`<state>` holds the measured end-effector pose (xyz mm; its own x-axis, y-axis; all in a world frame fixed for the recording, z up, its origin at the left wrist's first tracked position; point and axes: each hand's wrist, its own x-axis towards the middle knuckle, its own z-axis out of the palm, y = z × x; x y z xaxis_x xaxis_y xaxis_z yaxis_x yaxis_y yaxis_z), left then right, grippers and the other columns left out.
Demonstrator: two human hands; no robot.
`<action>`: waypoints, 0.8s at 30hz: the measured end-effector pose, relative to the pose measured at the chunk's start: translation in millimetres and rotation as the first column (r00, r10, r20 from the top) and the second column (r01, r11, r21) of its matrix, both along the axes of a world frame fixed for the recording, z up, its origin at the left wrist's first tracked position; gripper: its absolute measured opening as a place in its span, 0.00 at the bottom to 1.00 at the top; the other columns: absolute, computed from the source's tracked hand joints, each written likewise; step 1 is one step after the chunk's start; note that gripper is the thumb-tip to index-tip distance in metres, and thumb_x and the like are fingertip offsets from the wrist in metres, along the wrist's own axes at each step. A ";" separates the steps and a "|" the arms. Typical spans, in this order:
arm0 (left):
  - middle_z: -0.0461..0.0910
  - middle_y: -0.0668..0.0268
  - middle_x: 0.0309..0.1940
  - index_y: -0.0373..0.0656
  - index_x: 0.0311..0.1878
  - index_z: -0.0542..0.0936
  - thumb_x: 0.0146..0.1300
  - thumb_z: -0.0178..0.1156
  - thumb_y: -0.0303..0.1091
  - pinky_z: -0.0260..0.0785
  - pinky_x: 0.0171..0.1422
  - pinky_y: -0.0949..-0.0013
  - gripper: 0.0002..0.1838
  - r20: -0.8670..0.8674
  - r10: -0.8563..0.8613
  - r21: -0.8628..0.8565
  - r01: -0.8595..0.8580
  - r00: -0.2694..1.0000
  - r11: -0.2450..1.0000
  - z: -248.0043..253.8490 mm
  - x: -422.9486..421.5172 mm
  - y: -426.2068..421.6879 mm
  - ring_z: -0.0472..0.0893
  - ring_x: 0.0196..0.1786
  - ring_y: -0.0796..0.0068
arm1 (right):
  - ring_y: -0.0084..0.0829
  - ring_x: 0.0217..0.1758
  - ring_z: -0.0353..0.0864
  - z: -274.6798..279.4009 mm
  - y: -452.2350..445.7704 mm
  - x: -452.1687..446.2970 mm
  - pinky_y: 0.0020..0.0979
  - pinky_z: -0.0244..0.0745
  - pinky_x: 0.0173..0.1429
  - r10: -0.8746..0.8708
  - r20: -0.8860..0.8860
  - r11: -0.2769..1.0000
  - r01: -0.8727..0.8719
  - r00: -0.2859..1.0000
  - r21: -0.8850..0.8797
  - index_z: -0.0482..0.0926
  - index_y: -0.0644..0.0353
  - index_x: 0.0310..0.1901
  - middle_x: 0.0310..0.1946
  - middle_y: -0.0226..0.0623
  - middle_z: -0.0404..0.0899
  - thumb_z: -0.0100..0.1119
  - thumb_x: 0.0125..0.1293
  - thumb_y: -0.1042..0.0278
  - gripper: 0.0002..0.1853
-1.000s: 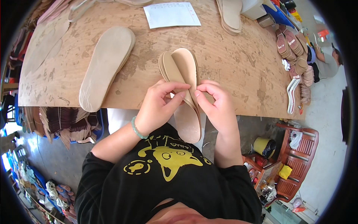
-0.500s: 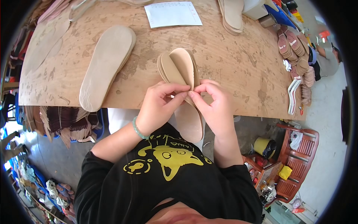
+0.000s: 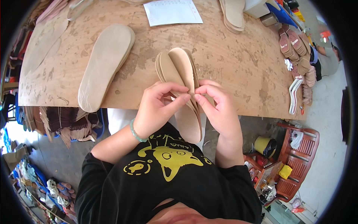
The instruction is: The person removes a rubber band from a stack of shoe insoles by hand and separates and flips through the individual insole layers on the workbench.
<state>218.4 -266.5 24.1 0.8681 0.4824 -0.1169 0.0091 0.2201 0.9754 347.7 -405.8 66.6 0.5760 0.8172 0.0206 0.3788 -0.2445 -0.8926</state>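
Note:
A small stack of beige insoles (image 3: 165, 67) stands fanned apart in front of me at the table's near edge. One insole (image 3: 182, 61) has its toe part turned up, showing a fine notched line along its edge. My left hand (image 3: 158, 102) pinches at the middle of the insoles with thumb and forefinger. Close against it, my right hand (image 3: 218, 106) also pinches the insole's edge, so the fingertips of both nearly meet. The lower ends (image 3: 188, 125) hang over the table edge towards my shirt. What exactly lies between the fingertips is partly hidden.
On the wooden table (image 3: 141, 74), another insole stack (image 3: 106, 67) lies to the left. A written paper sheet (image 3: 173, 13) is at the back, with more insoles (image 3: 234, 15) right of it. Piled insoles (image 3: 289, 46) line the right edge. A wooden bench (image 3: 300, 160) and yellow bucket (image 3: 260, 145) stand below.
Both hands keep their pinch at the insoles' middle. The thumbs have come slightly further apart, and the fanned insoles have shifted a little to the left.

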 end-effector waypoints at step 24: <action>0.81 0.59 0.40 0.34 0.43 0.83 0.63 0.66 0.23 0.82 0.42 0.73 0.07 -0.028 0.025 0.175 -0.020 0.999 0.984 14.3 -9.4 4.9 0.86 0.38 0.75 | 0.28 0.43 0.82 21.9 16.4 9.1 0.27 0.78 0.48 0.233 -0.085 0.965 -0.241 0.969 -0.102 0.82 0.69 0.40 0.44 0.39 0.78 0.63 0.65 0.80 0.04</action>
